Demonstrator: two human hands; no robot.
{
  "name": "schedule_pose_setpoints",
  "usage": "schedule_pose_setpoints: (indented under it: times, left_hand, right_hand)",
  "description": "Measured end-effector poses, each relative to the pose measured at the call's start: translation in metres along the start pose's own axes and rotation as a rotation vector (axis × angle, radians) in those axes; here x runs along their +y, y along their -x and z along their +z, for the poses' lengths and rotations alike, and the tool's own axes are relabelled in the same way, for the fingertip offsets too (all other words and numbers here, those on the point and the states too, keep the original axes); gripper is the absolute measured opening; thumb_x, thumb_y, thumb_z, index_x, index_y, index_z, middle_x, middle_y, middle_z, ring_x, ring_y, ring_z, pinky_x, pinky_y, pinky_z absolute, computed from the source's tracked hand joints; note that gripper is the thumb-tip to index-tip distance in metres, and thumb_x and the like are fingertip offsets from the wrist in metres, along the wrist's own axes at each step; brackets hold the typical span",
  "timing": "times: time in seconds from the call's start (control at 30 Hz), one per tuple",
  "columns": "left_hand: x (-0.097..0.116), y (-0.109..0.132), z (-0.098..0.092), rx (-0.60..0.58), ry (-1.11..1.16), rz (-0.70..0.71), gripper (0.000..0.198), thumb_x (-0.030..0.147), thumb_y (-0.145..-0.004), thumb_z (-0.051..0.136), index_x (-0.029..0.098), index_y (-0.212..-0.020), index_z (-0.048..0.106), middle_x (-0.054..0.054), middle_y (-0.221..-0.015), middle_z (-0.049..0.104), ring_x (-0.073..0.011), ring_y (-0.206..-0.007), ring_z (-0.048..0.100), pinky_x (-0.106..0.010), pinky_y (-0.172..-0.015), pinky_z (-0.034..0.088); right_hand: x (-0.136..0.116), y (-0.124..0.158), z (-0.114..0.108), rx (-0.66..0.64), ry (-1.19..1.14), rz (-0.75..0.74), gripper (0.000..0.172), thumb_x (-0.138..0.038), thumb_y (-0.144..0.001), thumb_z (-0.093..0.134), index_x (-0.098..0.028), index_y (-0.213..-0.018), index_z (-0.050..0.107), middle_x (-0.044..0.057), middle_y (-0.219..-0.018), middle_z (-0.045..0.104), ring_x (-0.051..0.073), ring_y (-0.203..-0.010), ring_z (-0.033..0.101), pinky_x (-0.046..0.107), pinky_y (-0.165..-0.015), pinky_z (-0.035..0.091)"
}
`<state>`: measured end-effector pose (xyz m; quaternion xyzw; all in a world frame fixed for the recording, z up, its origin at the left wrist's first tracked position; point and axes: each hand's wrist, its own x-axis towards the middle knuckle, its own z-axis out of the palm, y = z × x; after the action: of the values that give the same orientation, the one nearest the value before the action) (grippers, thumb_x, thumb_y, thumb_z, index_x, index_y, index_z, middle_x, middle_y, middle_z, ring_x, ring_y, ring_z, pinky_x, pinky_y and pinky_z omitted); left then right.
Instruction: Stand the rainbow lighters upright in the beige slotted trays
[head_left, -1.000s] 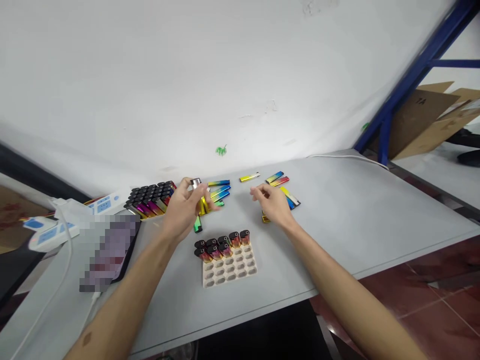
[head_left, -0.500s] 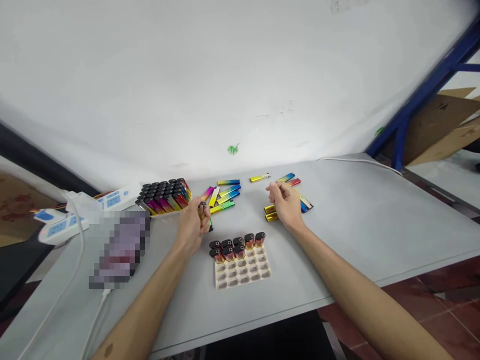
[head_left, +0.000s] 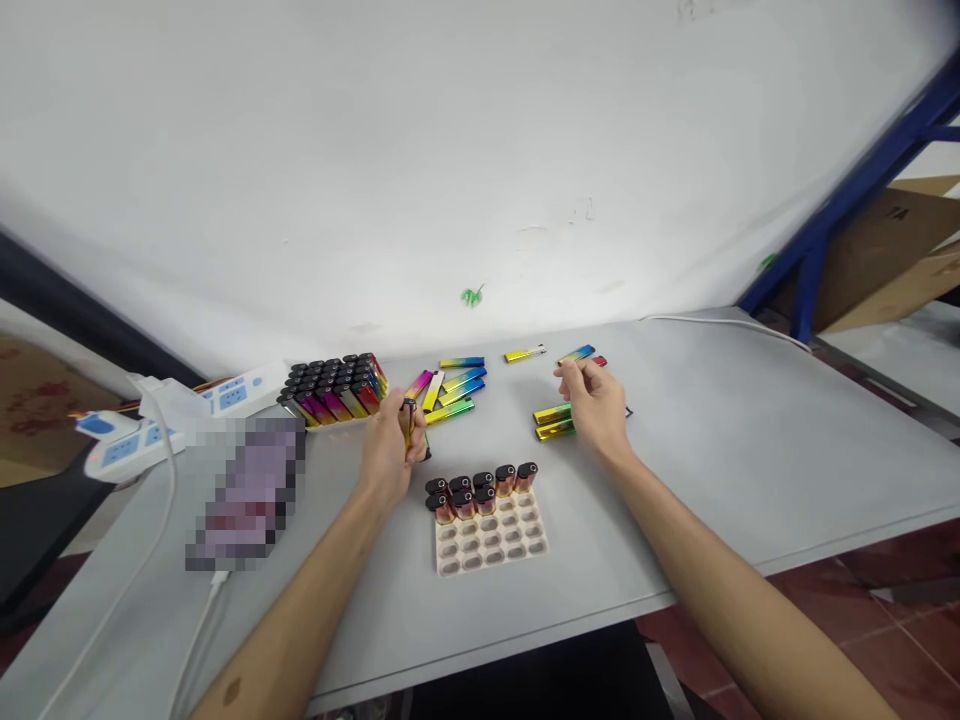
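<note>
My left hand (head_left: 388,450) is closed around a gold lighter (head_left: 409,425) with a dark top, held roughly upright. A black and green end of another lighter shows just below those fingers. My right hand (head_left: 596,405) has its fingers curled together above the table; whatever they hold is hidden. Two gold-green lighters (head_left: 553,425) lie beside and partly under it, and a blue-yellow lighter (head_left: 576,355) lies just beyond. In front of me, a pale tray (head_left: 491,550) with oval slots carries several upright reddish lighters (head_left: 486,500) with black tops in its far rows.
Several loose shiny lighters (head_left: 461,380) lie behind my left hand. A dense block of upright lighters (head_left: 334,390) stands at the left, near a power strip (head_left: 225,400) and a blurred-out device (head_left: 247,500) on a white cable. A white wall closes the back.
My right hand has shifted slightly to the right, uncovering more of the gold-green lighters. My left hand keeps its hold, with the gold lighter turned more upright. The tray's contents look the same.
</note>
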<state>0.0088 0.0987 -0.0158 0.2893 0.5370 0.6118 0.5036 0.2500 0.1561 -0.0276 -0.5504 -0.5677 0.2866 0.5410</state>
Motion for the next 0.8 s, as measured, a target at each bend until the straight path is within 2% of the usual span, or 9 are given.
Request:
schedule_pose_setpoints:
  times: [0.33, 0.53, 0.67, 0.73, 0.8]
  left_hand:
    - [0.009, 0.002, -0.004, 0.0, 0.005, 0.065, 0.031, 0.038, -0.08, 0.053, 0.018, -0.057, 0.049, 0.005, -0.042, 0.041, -0.0046, -0.032, 0.029, -0.019, -0.035, 0.023]
    - [0.01, 0.002, -0.003, -0.031, 0.018, 0.106, 0.033, 0.044, -0.084, 0.048, 0.02, -0.062, 0.047, 0.006, -0.045, 0.038, -0.0061, -0.035, 0.03, -0.021, -0.036, 0.024]
    - [0.01, 0.005, -0.002, -0.153, -0.037, 0.25, 0.037, 0.056, -0.09, 0.041, 0.022, -0.08, 0.05, 0.006, -0.055, 0.041, -0.0083, -0.041, 0.036, -0.022, -0.04, 0.031]
    - [0.011, 0.007, -0.002, -0.17, -0.139, 0.333, 0.024, 0.048, -0.092, 0.044, 0.024, -0.092, 0.046, 0.007, -0.063, 0.045, -0.0091, -0.046, 0.041, -0.023, -0.045, 0.037]
    - [0.015, 0.011, -0.001, -0.165, -0.274, 0.423, 0.012, 0.037, -0.093, 0.045, 0.026, -0.095, 0.04, 0.007, -0.07, 0.049, -0.0101, -0.055, 0.049, -0.025, -0.057, 0.044]
  right_hand:
    - [0.001, -0.005, -0.005, -0.064, 0.153, 0.01, 0.041, -0.05, -0.092, 0.048, -0.019, -0.074, 0.067, 0.002, -0.067, 0.066, 0.017, -0.063, 0.056, 0.028, -0.063, 0.038]
    - [0.007, -0.005, -0.009, -0.047, 0.323, -0.083, 0.039, -0.05, -0.093, 0.047, -0.021, -0.076, 0.066, 0.001, -0.063, 0.062, 0.016, -0.058, 0.052, 0.029, -0.06, 0.035]
    - [0.014, 0.005, -0.019, -0.059, 0.473, -0.168, 0.034, -0.046, -0.095, 0.045, -0.022, -0.076, 0.062, 0.001, -0.069, 0.063, 0.016, -0.059, 0.051, 0.03, -0.06, 0.035]
    - [0.019, 0.013, -0.028, -0.079, 0.547, -0.236, 0.031, -0.042, -0.095, 0.045, -0.022, -0.077, 0.061, 0.003, -0.075, 0.063, 0.018, -0.066, 0.053, 0.03, -0.063, 0.037]
    - [0.024, 0.021, -0.037, -0.099, 0.615, -0.316, 0.028, -0.038, -0.095, 0.045, -0.022, -0.08, 0.062, 0.005, -0.083, 0.064, 0.021, -0.078, 0.055, 0.032, -0.067, 0.04]
